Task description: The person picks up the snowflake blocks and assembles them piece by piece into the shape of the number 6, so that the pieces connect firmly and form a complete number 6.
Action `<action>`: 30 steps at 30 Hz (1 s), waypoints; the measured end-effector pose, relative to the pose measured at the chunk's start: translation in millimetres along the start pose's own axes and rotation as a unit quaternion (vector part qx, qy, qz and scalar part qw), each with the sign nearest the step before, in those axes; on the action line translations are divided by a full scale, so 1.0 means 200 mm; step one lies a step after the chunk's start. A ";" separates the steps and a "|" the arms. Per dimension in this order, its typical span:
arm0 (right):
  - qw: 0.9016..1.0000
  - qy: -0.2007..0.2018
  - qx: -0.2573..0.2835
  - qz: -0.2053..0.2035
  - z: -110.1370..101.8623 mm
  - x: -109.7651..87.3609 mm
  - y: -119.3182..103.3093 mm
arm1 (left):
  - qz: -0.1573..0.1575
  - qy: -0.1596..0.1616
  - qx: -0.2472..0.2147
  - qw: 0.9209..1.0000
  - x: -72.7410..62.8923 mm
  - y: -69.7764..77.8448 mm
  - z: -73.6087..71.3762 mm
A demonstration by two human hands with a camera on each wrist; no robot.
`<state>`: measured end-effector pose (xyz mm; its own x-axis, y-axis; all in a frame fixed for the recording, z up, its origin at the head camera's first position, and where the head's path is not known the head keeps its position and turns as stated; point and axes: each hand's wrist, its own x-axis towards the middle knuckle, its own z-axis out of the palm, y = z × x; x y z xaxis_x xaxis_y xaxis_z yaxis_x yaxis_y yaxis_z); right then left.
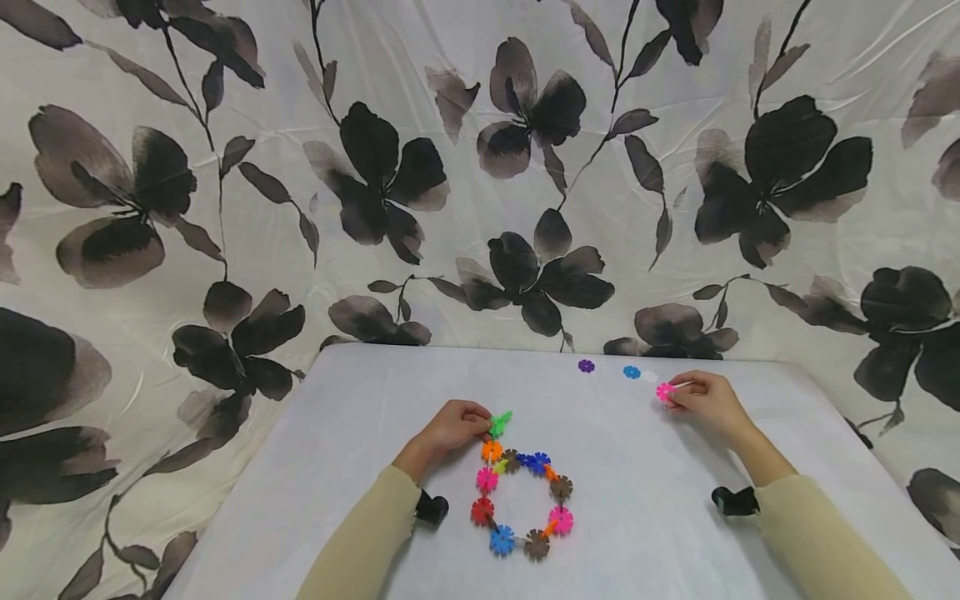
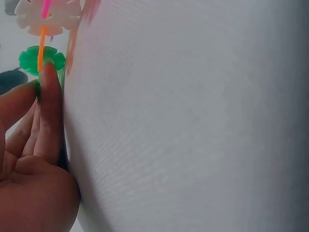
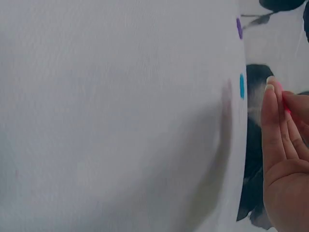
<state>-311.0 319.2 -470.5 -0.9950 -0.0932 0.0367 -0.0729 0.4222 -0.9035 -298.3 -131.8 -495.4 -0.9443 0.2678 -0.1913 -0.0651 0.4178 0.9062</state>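
Observation:
My left hand (image 1: pixel 452 428) pinches a green snowflake disc (image 1: pixel 499 424) at the top of a closed ring of linked, notched plastic discs. The ring holds pink, red, blue, brown and orange discs, such as the red snowflake disc (image 1: pixel 482 511). In the left wrist view, thumb and fingers grip green plastic, with an orange disc (image 2: pixel 42 41) seen edge-on beside a whitish disc (image 2: pixel 48 21). Toward the back right, my right hand (image 1: pixel 711 405) holds a loose pink snowflake disc (image 1: pixel 664 392) between thumb and fingertips; the right wrist view shows only a sliver of it.
Along the back of the white table (image 1: pixel 375 375) lie a purple disc (image 1: pixel 587 366), a blue disc (image 1: pixel 632 372) and a faint whitish disc (image 1: pixel 651 377). A flower-printed cloth (image 1: pixel 465 192) hangs behind. Each wrist carries a small black device, such as the left one (image 1: pixel 431 508).

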 end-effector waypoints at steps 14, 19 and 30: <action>0.996 -0.074 0.050 0.008 0.29 0.01 -0.14 | 0.006 0.000 -0.001 1.000 -0.01 -0.01 0.02; 0.994 -0.088 0.060 -0.001 0.36 0.01 -0.18 | 0.006 0.004 -0.006 1.000 -0.01 -0.01 0.02; 0.992 -0.109 0.066 -0.017 0.49 0.03 -0.23 | 0.002 0.006 0.010 1.000 0.00 0.00 0.01</action>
<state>-307.5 210.6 -470.2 -0.9525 -0.3042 -0.0118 -0.0822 0.2944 -0.9521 -296.8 -130.7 -496.4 -0.9486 0.2584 -0.1827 -0.0551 0.4336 0.8994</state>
